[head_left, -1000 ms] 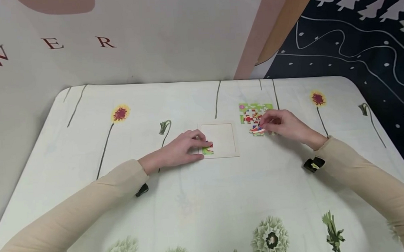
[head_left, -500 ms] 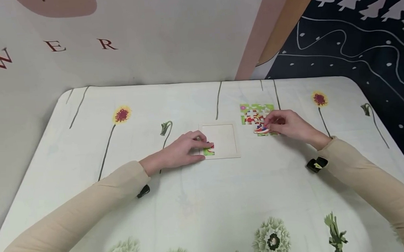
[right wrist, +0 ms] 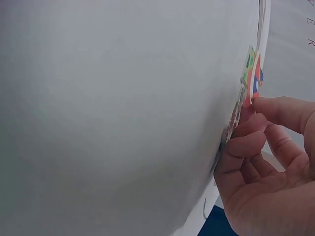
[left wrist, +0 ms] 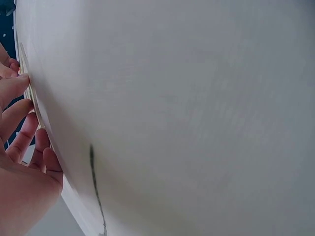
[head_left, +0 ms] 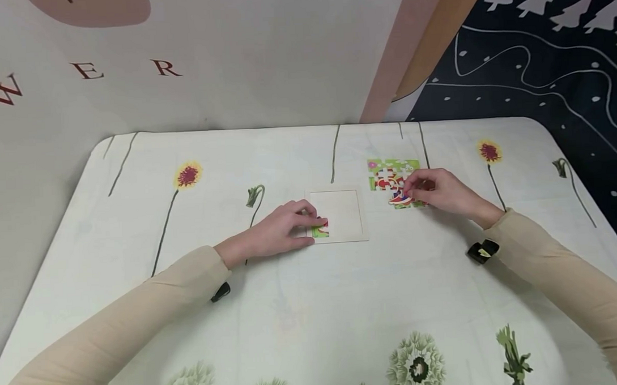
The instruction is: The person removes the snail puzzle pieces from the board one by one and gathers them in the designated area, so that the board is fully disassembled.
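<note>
In the head view, my left hand (head_left: 281, 228) rests on the left side of a pale, shallow puzzle tray (head_left: 345, 216). A green and red puzzle piece (head_left: 320, 232) lies in the tray's near left corner, partly under a fingertip. The left wrist view shows that hand's fingertips along the tray's edge. To the right, my right hand (head_left: 443, 193) pinches a puzzle piece (right wrist: 254, 81) with red, white and blue on it, between thumb and fingertips. It overlaps the near side of a colourful cluster of puzzle pieces (head_left: 392, 170), partly hidden by the hand.
A white tablecloth (head_left: 292, 306) printed with flowers and stems covers the table. Its far edge meets a pale wall (head_left: 263, 75) with lettering. A dark patterned surface (head_left: 549, 82) lies beyond the right side. Both wrists carry small black devices (head_left: 483, 251).
The red, white and blue piece has shifted slightly right with my right fingertips and sits at a different angle. My left hand stays on the tray; the whole view drifts slightly.
</note>
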